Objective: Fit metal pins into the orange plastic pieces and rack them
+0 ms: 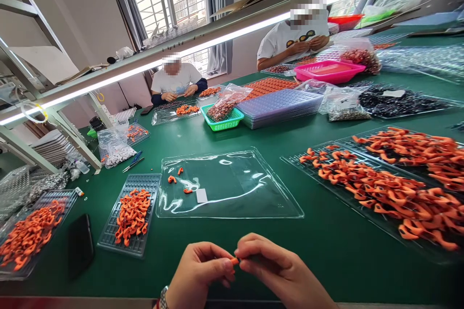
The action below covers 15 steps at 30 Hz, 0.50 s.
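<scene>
My left hand [201,270] and my right hand [279,270] meet at the near edge of the green table [326,236]. Both pinch one small orange part [235,261] between their fingertips. Just beyond them lies a clear plastic bag [228,183] with a few orange parts on it. A grid tray [130,212] to the left carries a pile of orange parts. Long trays [380,188] heaped with orange parts lie to the right.
A black phone [79,246] lies left of the grid tray, and another tray of orange parts [31,231] sits at the far left. A green basket [223,118], stacked trays [279,106] and a pink tray [328,71] stand farther back. Two people sit across the table.
</scene>
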Each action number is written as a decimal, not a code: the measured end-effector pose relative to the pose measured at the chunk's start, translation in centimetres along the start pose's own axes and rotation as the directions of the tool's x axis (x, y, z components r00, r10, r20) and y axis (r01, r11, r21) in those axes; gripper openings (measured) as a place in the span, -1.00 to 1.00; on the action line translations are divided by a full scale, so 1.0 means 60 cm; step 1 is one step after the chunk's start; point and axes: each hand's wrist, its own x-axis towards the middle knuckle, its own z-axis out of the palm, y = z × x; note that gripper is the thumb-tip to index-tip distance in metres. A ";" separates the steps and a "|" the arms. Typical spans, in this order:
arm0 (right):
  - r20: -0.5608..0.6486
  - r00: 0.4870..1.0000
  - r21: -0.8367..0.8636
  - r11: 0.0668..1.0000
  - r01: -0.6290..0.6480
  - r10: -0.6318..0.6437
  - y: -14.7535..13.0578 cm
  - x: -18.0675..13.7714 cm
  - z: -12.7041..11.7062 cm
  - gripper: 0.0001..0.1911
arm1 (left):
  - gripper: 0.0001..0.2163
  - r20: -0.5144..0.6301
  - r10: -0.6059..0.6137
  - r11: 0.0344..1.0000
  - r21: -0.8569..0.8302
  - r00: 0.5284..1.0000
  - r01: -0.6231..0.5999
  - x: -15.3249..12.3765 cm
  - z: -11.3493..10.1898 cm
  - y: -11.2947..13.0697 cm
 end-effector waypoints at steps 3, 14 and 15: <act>0.009 0.999 0.054 0.998 -0.044 0.044 -0.005 -0.004 0.003 -0.81 | -0.76 0.005 0.001 0.999 -0.039 1.000 -0.001 -0.004 0.005 0.002; -0.014 1.000 0.064 0.998 -0.025 0.026 -0.013 -0.008 0.008 -0.79 | -0.78 0.005 0.040 0.998 -0.038 0.999 -0.040 -0.008 0.008 -0.003; -0.014 0.999 0.082 0.996 -0.027 0.029 -0.013 -0.008 0.010 -0.79 | -0.78 0.008 0.043 0.998 -0.037 0.999 -0.043 -0.009 0.009 -0.003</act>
